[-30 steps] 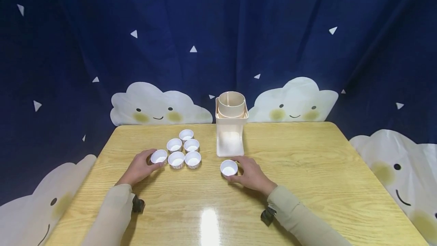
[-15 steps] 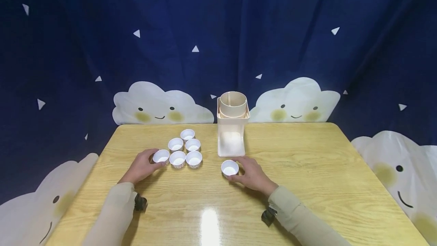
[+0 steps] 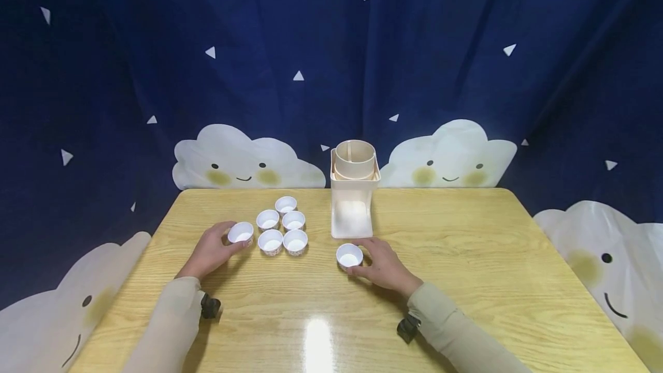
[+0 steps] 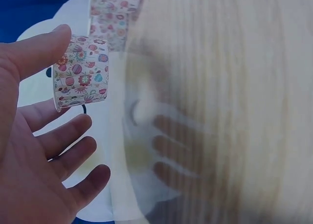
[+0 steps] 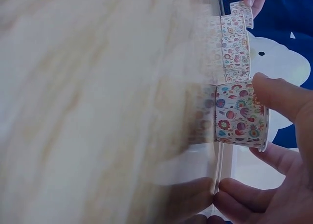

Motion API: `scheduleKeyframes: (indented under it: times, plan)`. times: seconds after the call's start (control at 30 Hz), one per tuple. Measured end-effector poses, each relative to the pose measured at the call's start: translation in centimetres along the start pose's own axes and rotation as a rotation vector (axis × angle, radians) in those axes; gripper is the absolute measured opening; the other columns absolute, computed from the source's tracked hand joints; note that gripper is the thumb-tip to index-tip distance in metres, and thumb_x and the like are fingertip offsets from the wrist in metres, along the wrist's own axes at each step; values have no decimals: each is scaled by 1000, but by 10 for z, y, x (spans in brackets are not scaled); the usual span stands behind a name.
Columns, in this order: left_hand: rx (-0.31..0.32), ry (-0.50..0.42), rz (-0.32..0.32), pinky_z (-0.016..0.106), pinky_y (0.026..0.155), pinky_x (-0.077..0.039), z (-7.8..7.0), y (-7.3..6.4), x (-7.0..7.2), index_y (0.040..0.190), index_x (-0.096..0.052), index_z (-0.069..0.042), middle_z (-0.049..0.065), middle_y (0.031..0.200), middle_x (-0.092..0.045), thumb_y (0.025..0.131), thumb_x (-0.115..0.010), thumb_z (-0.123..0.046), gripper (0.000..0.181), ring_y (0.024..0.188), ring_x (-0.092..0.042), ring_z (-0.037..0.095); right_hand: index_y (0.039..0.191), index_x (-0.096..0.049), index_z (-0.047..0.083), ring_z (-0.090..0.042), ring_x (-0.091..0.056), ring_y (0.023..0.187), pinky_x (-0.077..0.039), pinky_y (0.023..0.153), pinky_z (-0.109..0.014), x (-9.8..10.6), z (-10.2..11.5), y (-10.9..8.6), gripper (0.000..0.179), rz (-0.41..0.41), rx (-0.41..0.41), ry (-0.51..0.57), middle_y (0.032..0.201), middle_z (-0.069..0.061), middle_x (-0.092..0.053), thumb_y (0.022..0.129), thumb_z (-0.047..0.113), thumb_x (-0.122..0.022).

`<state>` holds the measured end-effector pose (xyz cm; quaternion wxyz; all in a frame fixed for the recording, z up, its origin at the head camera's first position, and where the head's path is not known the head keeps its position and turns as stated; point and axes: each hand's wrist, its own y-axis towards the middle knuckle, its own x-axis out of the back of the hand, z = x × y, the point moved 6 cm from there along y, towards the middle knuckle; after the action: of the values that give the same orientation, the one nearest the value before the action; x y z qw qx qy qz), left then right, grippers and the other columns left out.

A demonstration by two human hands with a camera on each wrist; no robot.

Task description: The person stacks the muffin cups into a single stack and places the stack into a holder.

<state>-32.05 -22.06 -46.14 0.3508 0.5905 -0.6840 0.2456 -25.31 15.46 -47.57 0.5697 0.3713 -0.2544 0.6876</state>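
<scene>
My left hand pinches a small white paper baking cup between thumb and fingers, at the left of the cup group. Flowers cover the outside of this baking cup, and its base is a little off the tabletop in the left wrist view. Several matching cups stand close together just right of it, mouths up. Right of the middle, my right hand grips another floral baking cup by its sides. In the right wrist view that cup stands on the table.
Behind the right-hand cup stands a cream plastic holder with a round cylinder in its top. The wooden table backs onto a dark blue curtain with white cloud shapes.
My left hand has lifted its cup slightly and moved it left, opening a gap to the neighbouring cups. The right hand and its cup stay in place. The head view has shifted slightly.
</scene>
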Motion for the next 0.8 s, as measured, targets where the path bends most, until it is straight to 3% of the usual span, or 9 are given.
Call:
scheduleKeyframes:
  times: [0.4, 0.6, 0.8]
  plan:
    - [-6, -17, -6, 62, 113, -34, -11, 0, 6, 137, -51, 1, 27, 143, -51, 86, -75, -39, 69, 137, -43, 47, 133, -60, 13, -37, -54, 125, -44, 103, -58, 2, 1, 0, 64, -2, 0, -11, 130, -11, -63, 78, 37, -83]
    - [-46, -37, -10, 61, 114, -34, -18, 1, 5, 136, -52, 2, 26, 142, -52, 85, -76, -35, 67, 136, -44, 46, 132, -60, 13, -38, -55, 122, -45, 100, -58, 3, 3, -1, 62, -10, 32, -28, 129, -12, -63, 78, 36, -83]
    - [-82, -50, -20, 59, 114, -34, -29, 2, 4, 135, -54, 1, 25, 141, -54, 85, -77, -32, 64, 135, -45, 45, 133, -60, 14, -38, -54, 124, -45, 102, -58, 2, 3, -3, 63, 6, 9, -7, 130, -12, -63, 78, 35, -83]
